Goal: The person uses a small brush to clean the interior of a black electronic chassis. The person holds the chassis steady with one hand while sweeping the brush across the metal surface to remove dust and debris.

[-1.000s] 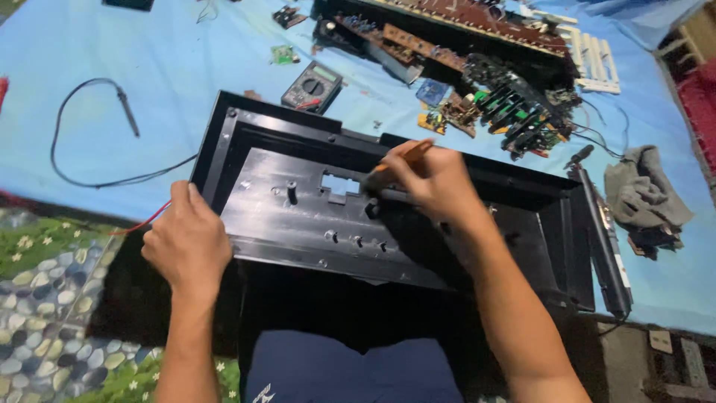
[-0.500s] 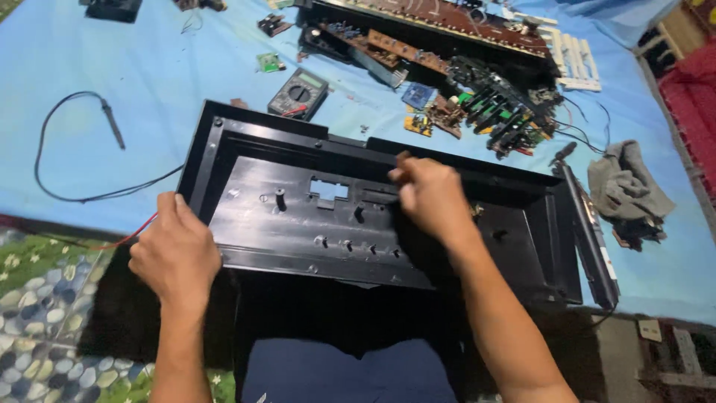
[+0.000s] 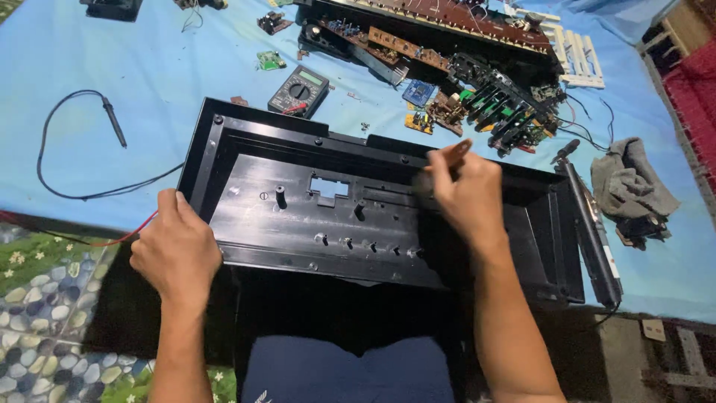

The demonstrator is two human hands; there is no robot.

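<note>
A long black plastic casing (image 3: 298, 216) lies inner side up across my lap and the blue cloth. My left hand (image 3: 175, 250) presses on its near left corner and steadies it. My right hand (image 3: 466, 194) is over the casing's middle right, closed on a thin brush (image 3: 447, 157) with a wooden handle whose dark head is blurred against the plastic. The casing has a rectangular cut-out (image 3: 328, 186), short posts and a row of small holes.
A multimeter (image 3: 298, 91) lies beyond the casing. Circuit boards (image 3: 447, 52) and a bundle of wired black parts (image 3: 507, 112) fill the far side. A black cable with a probe (image 3: 112, 123) lies left, a grey rag (image 3: 630, 183) right, on the blue cloth (image 3: 89, 67).
My right hand with the brush has shifted right along the casing's far side. My left hand has stayed on the near left corner.
</note>
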